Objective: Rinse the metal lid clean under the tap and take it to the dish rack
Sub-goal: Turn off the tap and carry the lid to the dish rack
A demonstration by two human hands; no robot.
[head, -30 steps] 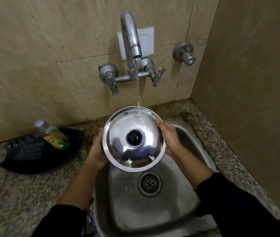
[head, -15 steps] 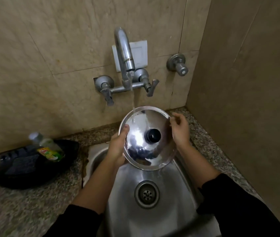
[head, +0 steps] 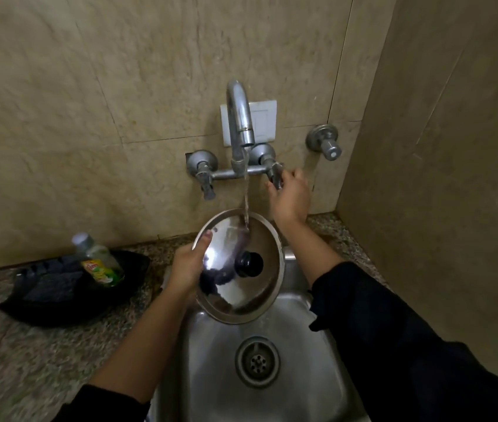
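Observation:
The round shiny metal lid with a black knob in its middle is tilted over the steel sink. My left hand grips its left rim, thumb on the top face. A thin stream of water falls from the curved tap onto the lid's upper part. My right hand is off the lid and closed around the tap's right lever handle on the wall.
A black tray on the speckled granite counter to the left holds a dish soap bottle. The tap's left handle and a separate wall valve stick out. A tiled side wall closes the right. The drain sits below the lid.
My right hand let go of the lid's right rim and rose to the tap's right handle. The lid, held by my left hand alone, stays under the stream.

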